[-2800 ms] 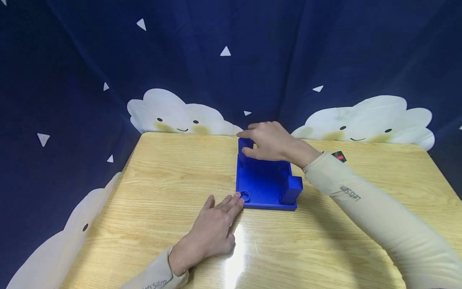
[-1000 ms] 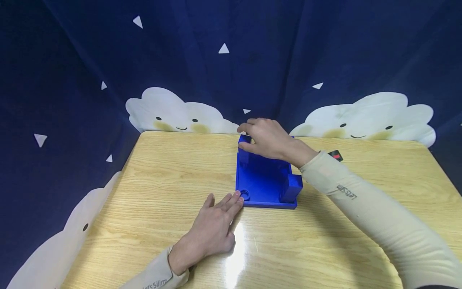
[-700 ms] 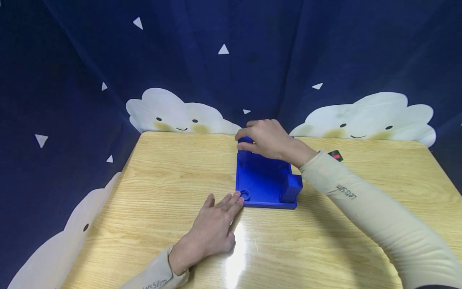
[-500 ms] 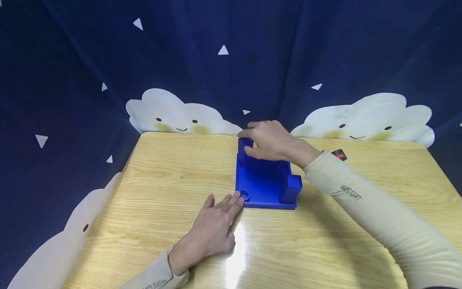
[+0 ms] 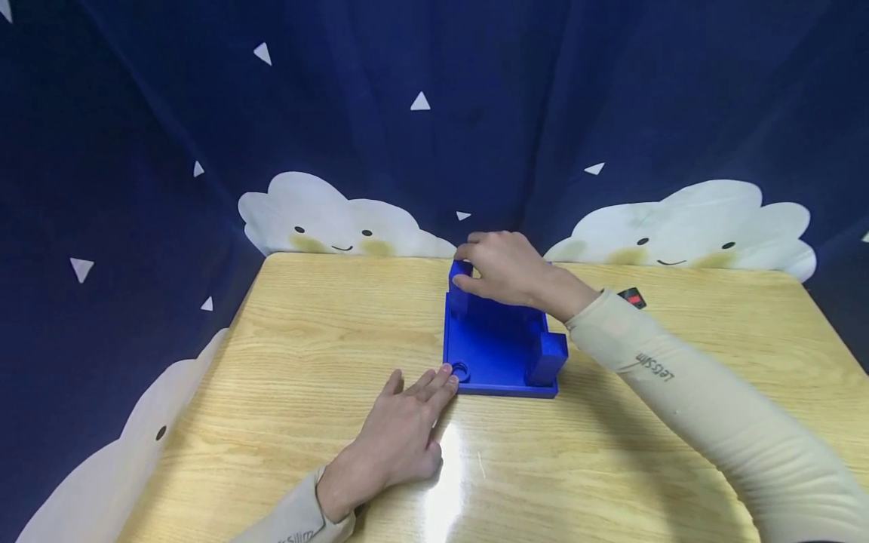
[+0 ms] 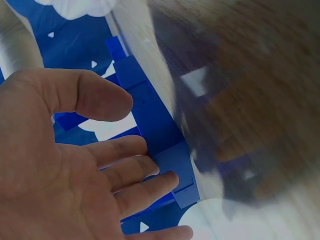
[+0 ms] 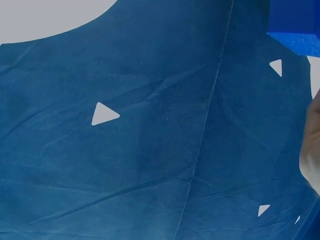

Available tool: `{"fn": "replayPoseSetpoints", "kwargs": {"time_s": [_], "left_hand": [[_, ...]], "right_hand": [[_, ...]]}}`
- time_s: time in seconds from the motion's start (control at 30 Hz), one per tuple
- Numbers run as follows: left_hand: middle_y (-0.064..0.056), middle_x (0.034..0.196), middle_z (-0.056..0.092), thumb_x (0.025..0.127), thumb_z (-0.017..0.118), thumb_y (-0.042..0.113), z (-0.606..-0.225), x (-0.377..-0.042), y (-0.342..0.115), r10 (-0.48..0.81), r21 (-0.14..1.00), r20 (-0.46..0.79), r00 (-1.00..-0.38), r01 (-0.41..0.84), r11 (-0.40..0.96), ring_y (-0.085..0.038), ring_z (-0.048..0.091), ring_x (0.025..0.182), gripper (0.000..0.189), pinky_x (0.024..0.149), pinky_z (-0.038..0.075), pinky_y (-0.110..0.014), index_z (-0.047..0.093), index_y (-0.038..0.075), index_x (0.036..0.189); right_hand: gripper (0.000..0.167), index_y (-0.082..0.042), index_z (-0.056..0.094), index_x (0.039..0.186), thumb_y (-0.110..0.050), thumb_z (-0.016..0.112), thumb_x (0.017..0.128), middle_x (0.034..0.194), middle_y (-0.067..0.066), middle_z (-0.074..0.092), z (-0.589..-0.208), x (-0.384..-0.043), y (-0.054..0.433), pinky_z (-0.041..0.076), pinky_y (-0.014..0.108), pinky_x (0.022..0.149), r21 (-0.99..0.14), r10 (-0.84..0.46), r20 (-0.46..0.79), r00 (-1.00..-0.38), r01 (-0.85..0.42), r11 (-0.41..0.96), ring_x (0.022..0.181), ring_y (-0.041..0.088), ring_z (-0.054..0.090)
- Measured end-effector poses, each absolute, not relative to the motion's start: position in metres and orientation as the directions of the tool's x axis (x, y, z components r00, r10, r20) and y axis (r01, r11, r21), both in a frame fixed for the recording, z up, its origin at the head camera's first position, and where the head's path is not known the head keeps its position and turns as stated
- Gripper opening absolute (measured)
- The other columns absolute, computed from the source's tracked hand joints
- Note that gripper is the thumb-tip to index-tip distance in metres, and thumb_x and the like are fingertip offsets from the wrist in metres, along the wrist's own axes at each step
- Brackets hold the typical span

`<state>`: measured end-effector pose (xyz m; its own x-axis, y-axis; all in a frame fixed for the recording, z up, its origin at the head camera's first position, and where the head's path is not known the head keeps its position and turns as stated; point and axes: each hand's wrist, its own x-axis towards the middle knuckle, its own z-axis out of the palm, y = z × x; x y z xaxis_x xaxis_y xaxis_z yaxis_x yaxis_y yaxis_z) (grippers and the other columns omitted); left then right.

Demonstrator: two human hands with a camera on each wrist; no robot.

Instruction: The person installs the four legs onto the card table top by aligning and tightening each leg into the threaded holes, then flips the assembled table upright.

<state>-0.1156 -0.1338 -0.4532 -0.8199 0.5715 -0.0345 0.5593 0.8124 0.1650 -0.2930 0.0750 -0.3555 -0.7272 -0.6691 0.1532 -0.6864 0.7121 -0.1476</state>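
Observation:
A shallow blue tray (image 5: 498, 339) with a low rim lies on the wooden table. At its far left corner stands a square blue post (image 5: 459, 290); my right hand (image 5: 505, 265) pinches its top between thumb and fingers. My left hand (image 5: 400, 430) lies palm down, its straight fingertips at the tray's near left corner, beside a round ring socket (image 5: 460, 372). A second blue post (image 5: 548, 356) stands in the near right corner. In the left wrist view, the fingers of my left hand (image 6: 135, 185) reach the tray's side (image 6: 155, 125). The far right corner is mostly behind my right hand.
A small black and red item (image 5: 633, 297) lies on the table (image 5: 326, 324) beyond my right forearm. A dark blue curtain (image 5: 380, 98) with clouds and white triangles hangs behind the table. In the right wrist view, curtain (image 7: 140, 160) fills most of the frame.
My right fingers loosen and close round the far left post while the post turns a little in its corner. My left hand and the tray stay in place.

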Motion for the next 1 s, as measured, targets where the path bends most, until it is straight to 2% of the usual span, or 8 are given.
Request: {"fn": "replayPoseSetpoints", "kwargs": {"time_s": [0.13, 0.27, 0.37, 0.5, 0.63, 0.77, 1.0], "left_hand": [[-0.011, 0.168, 0.046, 0.082, 0.069, 0.022, -0.4527, -0.1154, -0.1339, 0.574, 0.163, -0.025, -0.819, 0.563, 0.81, -0.03, 0.051, 0.15, 0.082, 0.12, 0.037, -0.067, 0.053, 0.003, 0.161], [-0.011, 0.168, 0.047, 0.082, 0.068, 0.022, -0.4529, -0.1151, -0.1342, 0.574, 0.166, -0.019, -0.819, 0.564, 0.809, -0.03, 0.052, 0.15, 0.082, 0.12, 0.037, -0.067, 0.054, 0.003, 0.16], [-0.012, 0.168, 0.047, 0.082, 0.068, 0.022, -0.4525, -0.1145, -0.1346, 0.574, 0.165, -0.018, -0.819, 0.563, 0.81, -0.031, 0.052, 0.149, 0.082, 0.12, 0.037, -0.067, 0.054, 0.002, 0.16], [-0.012, 0.167, 0.047, 0.081, 0.068, 0.021, -0.4526, -0.114, -0.1349, 0.574, 0.166, -0.014, -0.818, 0.565, 0.809, -0.031, 0.053, 0.149, 0.082, 0.12, 0.038, -0.067, 0.054, 0.002, 0.16], [-0.012, 0.168, 0.047, 0.081, 0.068, 0.021, -0.4528, -0.1134, -0.1344, 0.574, 0.167, -0.015, -0.819, 0.563, 0.809, -0.031, 0.052, 0.149, 0.082, 0.12, 0.038, -0.067, 0.054, 0.002, 0.16], [-0.011, 0.168, 0.046, 0.081, 0.069, 0.022, -0.4531, -0.1133, -0.1339, 0.574, 0.162, -0.015, -0.819, 0.564, 0.81, -0.03, 0.052, 0.149, 0.082, 0.12, 0.037, -0.067, 0.054, 0.002, 0.16], [-0.011, 0.167, 0.047, 0.082, 0.068, 0.02, -0.4526, -0.1138, -0.1337, 0.573, 0.167, -0.013, -0.819, 0.563, 0.809, -0.03, 0.052, 0.149, 0.081, 0.12, 0.037, -0.066, 0.054, 0.002, 0.16]], "right_hand": [[0.038, -0.001, 0.08, 0.126, -0.03, 0.076, 0.101, 0.108, 0.014, 0.075, -0.3575, -0.2931, 0.0747, 0.064, 0.044, 0.081, -0.146, -0.671, 0.177, -0.72, -0.694, 0.705, 0.087, 0.026, 0.07], [0.041, -0.002, 0.078, 0.132, -0.029, 0.078, 0.101, 0.115, 0.015, 0.076, -0.3585, -0.2925, 0.0757, 0.065, 0.045, 0.085, -0.15, -0.682, 0.195, -0.705, -0.708, 0.69, 0.093, 0.028, 0.073], [0.039, -0.008, 0.077, 0.135, -0.029, 0.079, 0.102, 0.116, 0.014, 0.077, -0.3598, -0.2928, 0.0767, 0.065, 0.045, 0.082, -0.154, -0.708, 0.212, -0.674, -0.738, 0.657, 0.092, 0.027, 0.073], [0.032, -0.014, 0.082, 0.129, -0.03, 0.08, 0.102, 0.107, 0.011, 0.076, -0.361, -0.2929, 0.0772, 0.064, 0.043, 0.074, -0.137, -0.739, 0.228, -0.634, -0.772, 0.62, 0.084, 0.024, 0.07], [0.036, -0.011, 0.082, 0.129, -0.033, 0.078, 0.101, 0.111, 0.013, 0.076, -0.3606, -0.2915, 0.0785, 0.063, 0.046, 0.075, -0.137, -0.726, 0.199, -0.659, -0.752, 0.645, 0.086, 0.025, 0.069], [0.041, -0.008, 0.079, 0.135, -0.027, 0.076, 0.099, 0.116, 0.015, 0.075, -0.3606, -0.2906, 0.0797, 0.064, 0.048, 0.075, -0.14, -0.713, 0.166, -0.681, -0.732, 0.667, 0.088, 0.027, 0.07], [0.041, -0.005, 0.078, 0.132, -0.031, 0.078, 0.101, 0.113, 0.014, 0.075, -0.36, -0.2889, 0.0775, 0.065, 0.043, 0.078, -0.138, -0.675, 0.162, -0.719, -0.694, 0.706, 0.09, 0.027, 0.07]]}}
